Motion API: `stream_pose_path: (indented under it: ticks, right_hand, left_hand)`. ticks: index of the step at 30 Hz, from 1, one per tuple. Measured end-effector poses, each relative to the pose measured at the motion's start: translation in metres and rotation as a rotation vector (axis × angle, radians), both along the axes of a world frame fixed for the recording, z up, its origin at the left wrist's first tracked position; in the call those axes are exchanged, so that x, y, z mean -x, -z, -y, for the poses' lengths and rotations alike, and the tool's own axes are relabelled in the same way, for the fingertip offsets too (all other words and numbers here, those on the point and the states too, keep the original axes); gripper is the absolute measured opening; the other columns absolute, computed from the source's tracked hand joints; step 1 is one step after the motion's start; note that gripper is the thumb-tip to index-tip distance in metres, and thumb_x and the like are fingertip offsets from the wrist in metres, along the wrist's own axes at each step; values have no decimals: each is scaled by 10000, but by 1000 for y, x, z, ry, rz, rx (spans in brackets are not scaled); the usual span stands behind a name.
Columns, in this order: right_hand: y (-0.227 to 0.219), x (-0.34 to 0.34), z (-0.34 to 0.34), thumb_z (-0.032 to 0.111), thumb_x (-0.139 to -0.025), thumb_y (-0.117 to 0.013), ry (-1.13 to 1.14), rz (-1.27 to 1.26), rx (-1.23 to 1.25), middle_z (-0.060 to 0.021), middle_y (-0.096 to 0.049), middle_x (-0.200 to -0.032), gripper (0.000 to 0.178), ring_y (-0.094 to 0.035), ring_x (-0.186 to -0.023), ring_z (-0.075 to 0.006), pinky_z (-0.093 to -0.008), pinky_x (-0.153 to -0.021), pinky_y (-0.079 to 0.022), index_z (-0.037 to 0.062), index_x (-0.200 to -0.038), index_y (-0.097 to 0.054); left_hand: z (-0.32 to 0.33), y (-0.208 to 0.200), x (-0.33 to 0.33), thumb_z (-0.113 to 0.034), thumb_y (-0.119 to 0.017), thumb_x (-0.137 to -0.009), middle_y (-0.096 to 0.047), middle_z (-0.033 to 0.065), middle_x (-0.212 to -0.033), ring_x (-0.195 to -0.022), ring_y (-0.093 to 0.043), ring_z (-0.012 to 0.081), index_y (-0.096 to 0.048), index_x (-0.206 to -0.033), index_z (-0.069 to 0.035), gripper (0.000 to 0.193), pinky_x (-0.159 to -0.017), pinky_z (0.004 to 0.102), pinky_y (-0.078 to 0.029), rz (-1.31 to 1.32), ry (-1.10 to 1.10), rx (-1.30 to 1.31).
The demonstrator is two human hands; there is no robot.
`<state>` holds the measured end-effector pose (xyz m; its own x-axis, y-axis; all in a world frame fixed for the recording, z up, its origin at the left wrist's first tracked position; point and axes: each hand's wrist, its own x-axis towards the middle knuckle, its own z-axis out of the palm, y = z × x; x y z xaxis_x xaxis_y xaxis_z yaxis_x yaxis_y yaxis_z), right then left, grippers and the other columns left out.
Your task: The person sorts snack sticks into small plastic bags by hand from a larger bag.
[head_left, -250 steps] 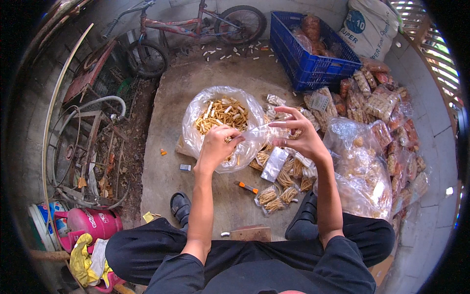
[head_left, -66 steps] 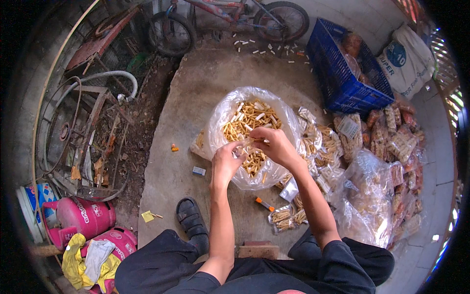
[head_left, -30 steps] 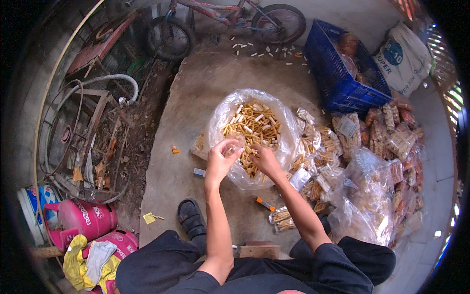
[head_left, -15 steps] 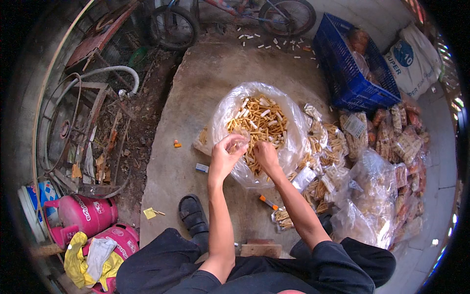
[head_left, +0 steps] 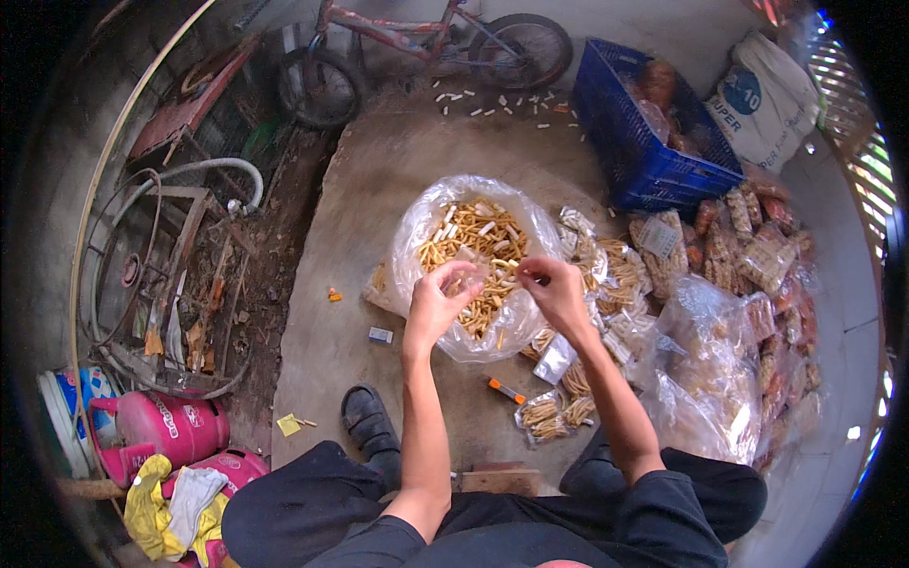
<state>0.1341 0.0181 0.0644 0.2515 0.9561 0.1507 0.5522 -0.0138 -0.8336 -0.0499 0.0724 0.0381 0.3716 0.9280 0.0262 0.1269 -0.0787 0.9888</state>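
Note:
A large clear plastic bag (head_left: 405, 248) stands with its mouth wide on the floor in front of me. It holds a heap of thin brown stick snacks (head_left: 488, 248) mixed with small white pieces. My left hand (head_left: 437, 305) is closed on a small clear plastic bag (head_left: 468, 275) over the near left part of the heap. Above the big bag's right side is my right hand (head_left: 559, 292), its thumb and fingertips drawn together. What they pinch, if anything, is too small to make out.
Packed snack bags (head_left: 625, 270) pile up on the right, beside a bulky clear bag (head_left: 701, 369) and a blue crate (head_left: 653, 161). An orange-and-black cutter (head_left: 506, 390) and a small box (head_left: 381, 335) lie nearby. Pink gas cylinders (head_left: 175, 431) stand left; a bicycle (head_left: 417, 38) is behind.
My right hand has lifted out of the sticks and moved right, its fingers now above the big bag's side. My left hand still holds the small bag. The whole view has shifted slightly.

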Motion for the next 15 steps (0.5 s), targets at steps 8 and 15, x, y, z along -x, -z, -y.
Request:
stream_pose_path:
  ticks: [8,15]
  right_hand:
    - [-87,-23,51,28,-772,-662,-6,-2,-117,-102,-680,-823,160,-630,-762,-104,-250,-659,-487,-16,-924,-639]
    - [-94,-20,68,23,-759,-669,-46,145,-192,-88,-660,-778,151,-573,-647,-115,-243,-567,-441,21,-910,-672]
  left_hand:
    - [6,-37,-18,-176,-747,-709,-534,15,-672,-612,-458,91,-636,-995,-74,324,-565,259,-411,-163,230,-180]
    - [22,-65,-27,-157,-741,-715,-554,-47,-717,-584,-402,44,-640,-995,-58,314,-530,218,-376,-276,350,-194]
